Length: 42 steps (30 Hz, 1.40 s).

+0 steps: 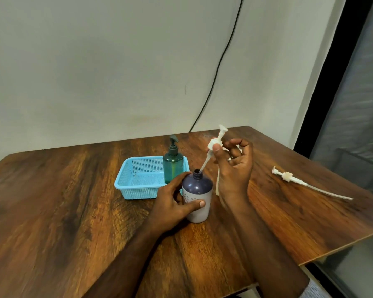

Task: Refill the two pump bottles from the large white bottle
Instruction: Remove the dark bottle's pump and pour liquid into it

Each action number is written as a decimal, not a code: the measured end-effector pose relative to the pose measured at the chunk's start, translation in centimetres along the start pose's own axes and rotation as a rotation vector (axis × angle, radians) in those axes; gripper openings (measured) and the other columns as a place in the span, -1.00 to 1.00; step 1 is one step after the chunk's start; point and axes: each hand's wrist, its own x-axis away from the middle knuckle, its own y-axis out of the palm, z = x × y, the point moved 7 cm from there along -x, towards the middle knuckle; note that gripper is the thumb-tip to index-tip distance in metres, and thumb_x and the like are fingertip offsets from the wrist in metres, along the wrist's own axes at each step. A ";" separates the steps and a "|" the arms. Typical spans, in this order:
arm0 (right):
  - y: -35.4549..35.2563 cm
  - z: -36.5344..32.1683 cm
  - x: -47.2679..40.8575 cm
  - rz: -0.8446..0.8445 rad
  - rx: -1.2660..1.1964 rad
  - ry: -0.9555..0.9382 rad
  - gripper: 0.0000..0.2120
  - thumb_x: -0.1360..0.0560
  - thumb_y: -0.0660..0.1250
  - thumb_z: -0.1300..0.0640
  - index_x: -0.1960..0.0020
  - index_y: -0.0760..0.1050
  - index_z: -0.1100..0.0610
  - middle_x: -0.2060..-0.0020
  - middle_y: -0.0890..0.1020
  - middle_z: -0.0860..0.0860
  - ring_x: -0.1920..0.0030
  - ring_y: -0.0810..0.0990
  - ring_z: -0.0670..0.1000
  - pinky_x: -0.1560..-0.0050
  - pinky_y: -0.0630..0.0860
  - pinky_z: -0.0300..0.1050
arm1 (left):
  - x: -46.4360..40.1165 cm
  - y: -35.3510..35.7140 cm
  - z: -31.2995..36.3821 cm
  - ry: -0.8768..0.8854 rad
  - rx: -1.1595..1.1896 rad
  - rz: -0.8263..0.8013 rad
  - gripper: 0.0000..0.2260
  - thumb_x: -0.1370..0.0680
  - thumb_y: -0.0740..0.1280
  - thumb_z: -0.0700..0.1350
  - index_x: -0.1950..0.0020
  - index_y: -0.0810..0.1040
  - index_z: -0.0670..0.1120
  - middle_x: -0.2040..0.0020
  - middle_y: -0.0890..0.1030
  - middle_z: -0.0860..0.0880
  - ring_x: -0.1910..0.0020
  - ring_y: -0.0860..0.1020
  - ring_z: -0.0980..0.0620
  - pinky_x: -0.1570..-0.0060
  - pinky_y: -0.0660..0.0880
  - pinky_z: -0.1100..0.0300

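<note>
While L hand [174, 201] grips upright bottle [197, 195], R hand [235, 166] pinches pump [213, 145], tilted; tube end in neck, head up-right.

This looks like a plain room in a home. A wood-grain worktop [52, 201] stands against a bare pale wall [95, 72], with a black cable [220, 61] running down it beyond the right hand [235, 166]. Just past the left hand [172, 203] sits a small blue plastic basket [136, 179] holding a green soap dispenser [172, 166]. Off to the right hand's side is a dark-framed window [353, 104].
</note>
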 end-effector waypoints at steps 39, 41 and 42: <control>-9.9 3.1 -2.9 -0.389 1.150 0.210 -0.03 -0.27 0.54 -0.36 -0.51 0.11 -0.18 -0.51 0.35 -0.11 -0.46 0.38 0.07 -0.37 0.41 0.19 | 0.9 -0.7 0.0 0.047 -0.241 0.197 -0.29 -0.21 0.42 0.53 -0.29 0.44 0.31 -0.12 0.58 0.34 -0.11 0.56 0.29 -0.01 0.63 0.01; -8.6 3.8 -2.9 -0.400 1.020 0.241 -0.04 -0.33 0.56 -0.24 -0.55 0.10 -0.13 -0.52 0.34 -0.10 -0.46 0.40 0.04 -0.37 0.40 0.11 | 0.9 -0.9 -0.2 0.049 -0.230 0.174 -0.29 -0.24 0.44 0.49 -0.30 0.49 0.22 -0.16 0.61 0.28 -0.13 0.57 0.26 -0.03 0.63 0.00; -8.0 4.4 -3.0 -0.405 0.965 0.257 -0.06 -0.36 0.56 -0.20 -0.55 0.10 -0.11 -0.51 0.36 -0.09 -0.43 0.43 0.03 -0.34 0.42 0.05 | 0.8 -1.0 -0.2 0.049 -0.228 0.165 -0.28 -0.25 0.46 0.47 -0.32 0.50 0.16 -0.18 0.62 0.24 -0.14 0.58 0.24 -0.04 0.63 -0.01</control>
